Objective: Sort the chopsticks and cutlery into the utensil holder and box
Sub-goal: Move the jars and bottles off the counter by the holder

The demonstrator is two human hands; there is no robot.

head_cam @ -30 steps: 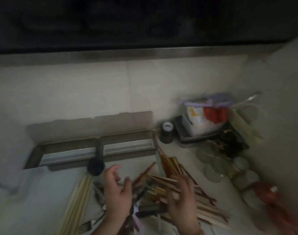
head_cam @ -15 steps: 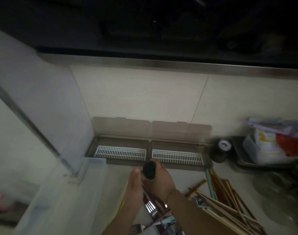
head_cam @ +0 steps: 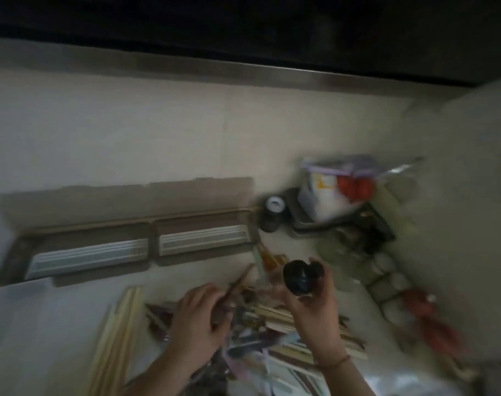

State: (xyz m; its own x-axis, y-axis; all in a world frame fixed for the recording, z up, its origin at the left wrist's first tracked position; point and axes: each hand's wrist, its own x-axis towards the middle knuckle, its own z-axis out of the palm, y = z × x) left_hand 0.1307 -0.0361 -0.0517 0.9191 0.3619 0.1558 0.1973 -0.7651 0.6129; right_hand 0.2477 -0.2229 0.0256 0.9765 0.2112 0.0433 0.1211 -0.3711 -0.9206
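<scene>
1. A dark, rounded utensil end [head_cam: 299, 277] is gripped by the curled fingers [head_cam: 319, 274] of the right hand [head_cam: 312, 307], raised above the pile; what kind of utensil it is cannot be told through the blur.
2. A thin reddish-brown chopstick [head_cam: 240, 281] is pinched by the fingers of the left hand [head_cam: 199, 321], its tip pointed toward 1 o'clock.
3. A mixed heap of wooden chopsticks and cutlery [head_cam: 275, 318] is spread on the pale worktop [head_cam: 43, 338] beneath both hands.
4. At 8 o'clock from the left hand, a bundle of pale bamboo chopsticks [head_cam: 119, 330] is laid lengthwise.
5. At 11 o'clock from the hands, a long brown two-compartment box with white slotted inserts [head_cam: 149, 244] is set against the wall, lid raised.
6. At 2 o'clock, blurred jars and containers [head_cam: 337, 201] are crowded into the corner.
</scene>
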